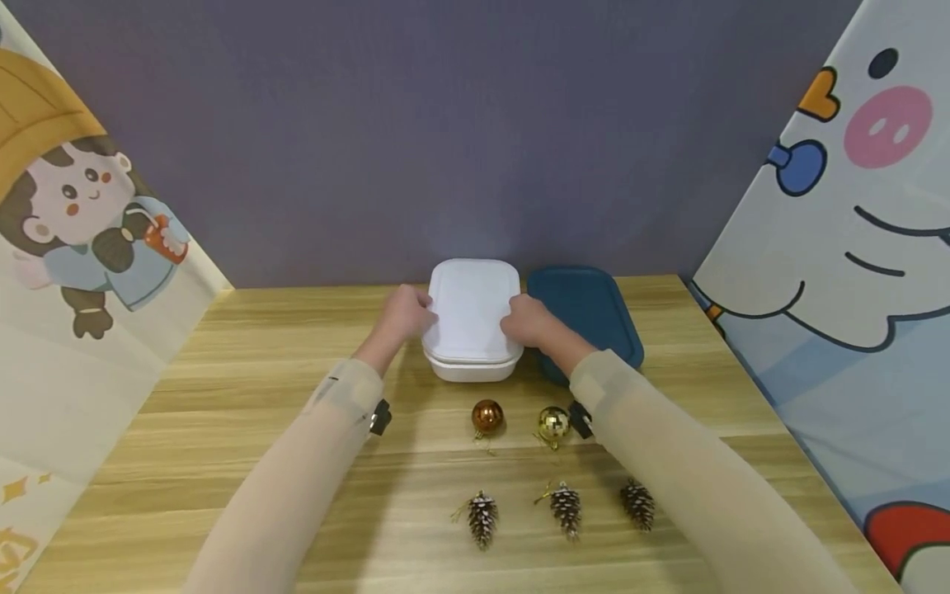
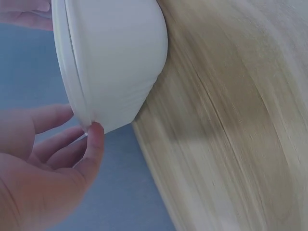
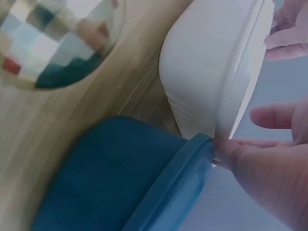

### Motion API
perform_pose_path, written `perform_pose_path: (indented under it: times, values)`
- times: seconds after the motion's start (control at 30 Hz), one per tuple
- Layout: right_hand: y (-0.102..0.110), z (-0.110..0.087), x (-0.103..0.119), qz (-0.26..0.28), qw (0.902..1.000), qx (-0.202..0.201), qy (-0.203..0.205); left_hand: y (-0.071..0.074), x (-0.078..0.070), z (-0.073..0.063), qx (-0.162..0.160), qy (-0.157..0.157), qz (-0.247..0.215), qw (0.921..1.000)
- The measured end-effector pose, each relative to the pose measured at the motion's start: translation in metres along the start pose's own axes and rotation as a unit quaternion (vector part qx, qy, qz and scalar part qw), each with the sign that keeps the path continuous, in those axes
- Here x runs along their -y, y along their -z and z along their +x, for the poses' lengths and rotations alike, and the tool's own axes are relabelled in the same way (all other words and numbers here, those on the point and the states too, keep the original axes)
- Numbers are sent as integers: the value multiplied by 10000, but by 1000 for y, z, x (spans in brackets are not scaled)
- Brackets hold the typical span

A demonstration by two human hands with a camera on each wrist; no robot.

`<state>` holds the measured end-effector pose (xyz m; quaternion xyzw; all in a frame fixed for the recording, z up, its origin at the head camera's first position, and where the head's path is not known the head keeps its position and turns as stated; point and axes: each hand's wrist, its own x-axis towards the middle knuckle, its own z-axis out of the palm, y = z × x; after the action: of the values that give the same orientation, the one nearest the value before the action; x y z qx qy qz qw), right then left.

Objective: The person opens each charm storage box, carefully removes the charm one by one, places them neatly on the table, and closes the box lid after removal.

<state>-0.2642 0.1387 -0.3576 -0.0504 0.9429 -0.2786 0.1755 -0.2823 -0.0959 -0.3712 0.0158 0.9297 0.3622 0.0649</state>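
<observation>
A white lidded food box [image 1: 472, 373] stands at the back of the table, its white lid [image 1: 475, 305] lying over the top with a thin seam showing along the front. My left hand [image 1: 410, 312] grips the lid's left edge; in the left wrist view a fingertip [image 2: 97, 129] bends over the rim while other fingers lie against the lid. From the right side my right hand [image 1: 529, 320] holds the opposite edge, its fingers at the rim in the right wrist view and its thumb [image 3: 272, 116] over the lid. Beside that hand stands a dark blue lidded box [image 1: 594, 309].
In front of the boxes lie a copper bauble [image 1: 487, 417] and a gold mirrored bauble [image 1: 553, 423]. Nearer me are three pinecones, left [image 1: 482, 520], middle [image 1: 566, 510] and right [image 1: 637, 504], the last close by my right sleeve. A grey wall [image 1: 475, 140] rises behind the table.
</observation>
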Motion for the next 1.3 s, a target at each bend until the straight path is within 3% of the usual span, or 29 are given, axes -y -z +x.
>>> perform_pose_path:
  times: [0.33,0.5,0.67,0.83,1.03,1.3]
  values:
    - [5,-12,7,-195,9994,270,-125,3,2,-7,137,-123,37,9998]
    - [4,-14,7,-21,9995,261,-203,1,2,-10,177,-192,135,9996]
    - [3,-16,6,16,9993,278,-239,1,-1,-15,274,-228,438,9984]
    - [0,-17,4,-21,9992,351,-174,-1,-3,-18,175,-223,578,9979]
    - [-3,-18,2,-208,9992,352,-9,-4,-4,-21,84,-161,474,9987]
    - [-6,-19,3,167,9993,337,0,-5,-1,-20,33,-47,251,9997]
